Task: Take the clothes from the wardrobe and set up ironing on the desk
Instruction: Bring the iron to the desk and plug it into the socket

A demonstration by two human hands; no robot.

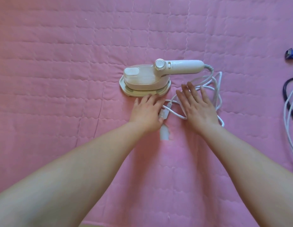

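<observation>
Left hand (147, 112) and right hand (198, 107) outstretched, apparently flat.

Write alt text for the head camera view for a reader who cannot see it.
Two bare hands reach over a pink quilted cover: the left hand near the white cord's plug, the right hand flat over the loose cord. A small white iron sits just beyond them, handle pointing right.

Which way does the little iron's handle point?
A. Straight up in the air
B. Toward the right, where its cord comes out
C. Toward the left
B: the iron sits on its base on the pink quilt, and its handle runs to the right, where the white cord leaves it.
</observation>
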